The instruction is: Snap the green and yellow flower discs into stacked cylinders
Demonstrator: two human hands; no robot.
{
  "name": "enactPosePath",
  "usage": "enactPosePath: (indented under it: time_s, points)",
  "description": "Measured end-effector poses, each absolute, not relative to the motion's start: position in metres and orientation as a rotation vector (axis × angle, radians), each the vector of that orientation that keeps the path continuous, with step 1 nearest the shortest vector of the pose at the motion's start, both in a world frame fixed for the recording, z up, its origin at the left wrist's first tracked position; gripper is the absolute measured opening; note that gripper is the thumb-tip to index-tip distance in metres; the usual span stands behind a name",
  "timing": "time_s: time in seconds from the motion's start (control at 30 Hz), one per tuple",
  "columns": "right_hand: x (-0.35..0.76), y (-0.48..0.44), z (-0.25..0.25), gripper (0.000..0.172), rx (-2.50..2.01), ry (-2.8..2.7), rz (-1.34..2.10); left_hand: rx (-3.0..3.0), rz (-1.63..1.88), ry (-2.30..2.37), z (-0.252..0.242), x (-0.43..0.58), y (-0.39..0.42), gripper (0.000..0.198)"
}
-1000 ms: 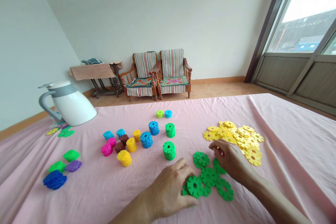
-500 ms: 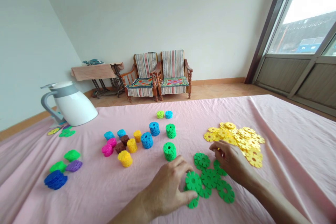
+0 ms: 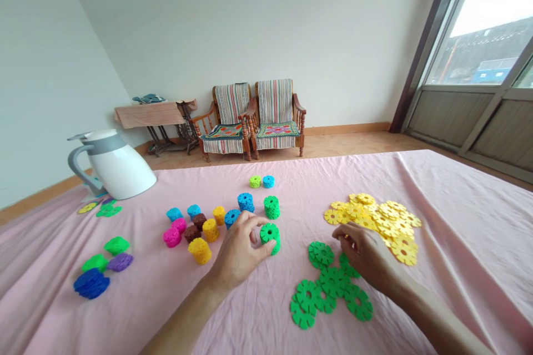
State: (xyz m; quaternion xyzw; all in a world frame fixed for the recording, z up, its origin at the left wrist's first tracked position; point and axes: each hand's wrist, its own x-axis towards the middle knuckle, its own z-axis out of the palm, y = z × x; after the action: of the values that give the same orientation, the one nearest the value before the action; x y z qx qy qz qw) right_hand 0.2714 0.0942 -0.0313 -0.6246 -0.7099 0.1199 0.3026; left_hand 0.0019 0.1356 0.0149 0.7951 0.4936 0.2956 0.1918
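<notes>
My left hand (image 3: 239,249) curls around the nearer stack of green snowflake discs (image 3: 270,236), with the thumb against its near side and the fingertips at its left and far side. Just beyond stands another stack of green discs (image 3: 272,207). My right hand (image 3: 362,252) has its fingers bent and pressed together; whether something is pinched in them is hidden. It hovers between the loose green discs (image 3: 334,282), which lie flat and overlapping, and a spread pile of yellow discs (image 3: 385,219).
Blue stacks (image 3: 245,201), yellow stacks (image 3: 200,250), brown stacks (image 3: 192,233) and pink stacks (image 3: 172,237) stand left of centre. Leaning dark blue discs (image 3: 91,284) are farther left. A white jug (image 3: 120,169) stands at the back left of the pink cloth (image 3: 200,310).
My left hand has moved left and away from me, from the loose green discs to the nearer green stack. My right hand has stayed in place.
</notes>
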Motion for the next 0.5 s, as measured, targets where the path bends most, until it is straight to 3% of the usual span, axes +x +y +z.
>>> enactPosePath:
  time_s: [0.2, 0.37, 0.5]
  points:
    - [0.271, 0.095, -0.031, 0.024, -1.654, -1.873, 0.306, 2.242, 0.820, 1.375, 0.013, 0.002, 0.135, 0.029]
    - [0.273, 0.094, -0.028, 0.026, -1.639, -1.843, 0.293, 2.219, 0.850, 1.378, 0.013, -0.006, 0.138, 0.040]
    - [0.268, 0.091, -0.021, 0.026, -1.603, -1.770, 0.275, 2.165, 0.855, 1.378, 0.016, -0.017, 0.143, 0.029]
